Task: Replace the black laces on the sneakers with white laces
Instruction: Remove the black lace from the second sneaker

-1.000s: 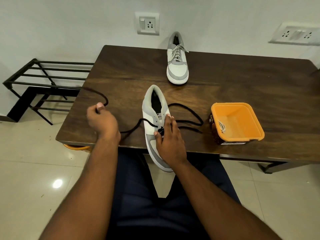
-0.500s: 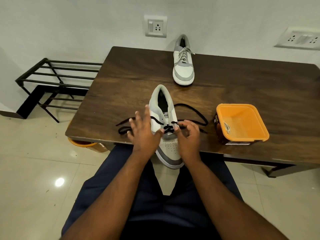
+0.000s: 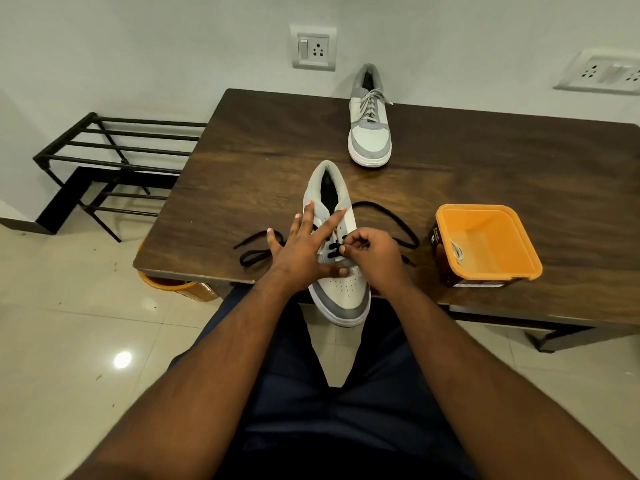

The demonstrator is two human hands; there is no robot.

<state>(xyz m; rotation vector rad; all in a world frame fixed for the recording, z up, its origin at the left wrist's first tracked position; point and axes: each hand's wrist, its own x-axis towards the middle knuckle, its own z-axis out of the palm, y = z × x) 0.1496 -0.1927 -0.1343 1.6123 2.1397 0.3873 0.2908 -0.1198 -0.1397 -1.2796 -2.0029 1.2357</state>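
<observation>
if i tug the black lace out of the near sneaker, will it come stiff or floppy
Probably floppy: the black lace lies in loose loops on the table. Likely light too. It may snag, being threaded through the near sneaker where the right hand pinches it.

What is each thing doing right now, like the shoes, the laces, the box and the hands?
Near sneaker: on the table edge, toe overhanging, black lace partly undone.
Black lace: loose ends trailing on both sides.
Far sneaker: laced in white, tied.
Orange box: open, a white lace inside.
Left hand: fingers spread, resting on the near sneaker.
Right hand: pinching the black lace at the eyelets.
</observation>
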